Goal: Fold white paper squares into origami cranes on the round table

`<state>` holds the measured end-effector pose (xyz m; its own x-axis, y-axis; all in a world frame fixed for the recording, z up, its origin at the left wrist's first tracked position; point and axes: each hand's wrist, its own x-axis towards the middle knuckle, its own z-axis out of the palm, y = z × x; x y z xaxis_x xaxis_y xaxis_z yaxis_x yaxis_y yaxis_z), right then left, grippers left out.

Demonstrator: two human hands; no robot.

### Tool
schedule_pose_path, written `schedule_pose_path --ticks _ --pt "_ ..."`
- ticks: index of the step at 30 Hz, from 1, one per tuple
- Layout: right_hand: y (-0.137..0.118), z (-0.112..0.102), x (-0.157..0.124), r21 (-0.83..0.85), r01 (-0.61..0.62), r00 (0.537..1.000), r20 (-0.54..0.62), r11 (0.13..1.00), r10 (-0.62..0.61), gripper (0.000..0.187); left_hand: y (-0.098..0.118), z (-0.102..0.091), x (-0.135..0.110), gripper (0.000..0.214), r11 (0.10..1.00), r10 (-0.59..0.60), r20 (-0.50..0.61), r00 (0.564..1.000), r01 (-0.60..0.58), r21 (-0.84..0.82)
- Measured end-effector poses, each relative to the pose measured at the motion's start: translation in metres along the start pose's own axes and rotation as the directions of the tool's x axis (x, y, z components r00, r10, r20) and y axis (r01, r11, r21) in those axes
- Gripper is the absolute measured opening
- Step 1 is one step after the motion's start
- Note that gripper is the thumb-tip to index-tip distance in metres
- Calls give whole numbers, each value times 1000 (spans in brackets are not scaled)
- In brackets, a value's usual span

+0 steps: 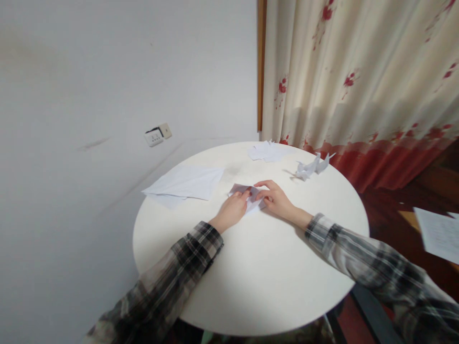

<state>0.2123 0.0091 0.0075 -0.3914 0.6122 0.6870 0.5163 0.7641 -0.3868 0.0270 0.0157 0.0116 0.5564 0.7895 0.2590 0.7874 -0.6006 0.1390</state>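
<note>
A small folded piece of white paper (254, 206) lies on the round white table (247, 267) between my two hands. My left hand (232, 210) holds its left side, fingertips pressed onto the paper. From the right, my right hand (278, 201) grips the paper's right side with bent fingers and thumb; its index finger reaches over the far edge. The fingers partly cover the paper, so its exact folds cannot be made out.
Large white sheets (186, 181) lie at the table's left. Smaller paper pieces (265, 151) are at the far edge, and folded paper cranes (311, 167) stand at the right. Behind are a wall with a socket (154, 138) and a flowered curtain (344, 95). Printed sheets (439, 231) lie lower right.
</note>
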Motion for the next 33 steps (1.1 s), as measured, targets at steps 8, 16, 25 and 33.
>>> schedule_pose_path --ticks 8,16,25,33 --pt "0 0 0 -11 -2 1000 -4 1000 2 37 0 0 0 40 1000 -4 4 1000 4 -2" --pt "-6 -2 0 -35 -22 1000 -15 999 22 26 -1 0 0 45 1000 -1 -2 1000 1 12" --pt "-6 -2 1 -46 -23 1000 -5 999 23 23 -2 2 0 43 1000 15 -17 1000 -15 -1" --pt "-2 -1 1 -76 1 1000 24 997 1 24 -3 3 1 44 1000 22 -20 1000 -22 -5"
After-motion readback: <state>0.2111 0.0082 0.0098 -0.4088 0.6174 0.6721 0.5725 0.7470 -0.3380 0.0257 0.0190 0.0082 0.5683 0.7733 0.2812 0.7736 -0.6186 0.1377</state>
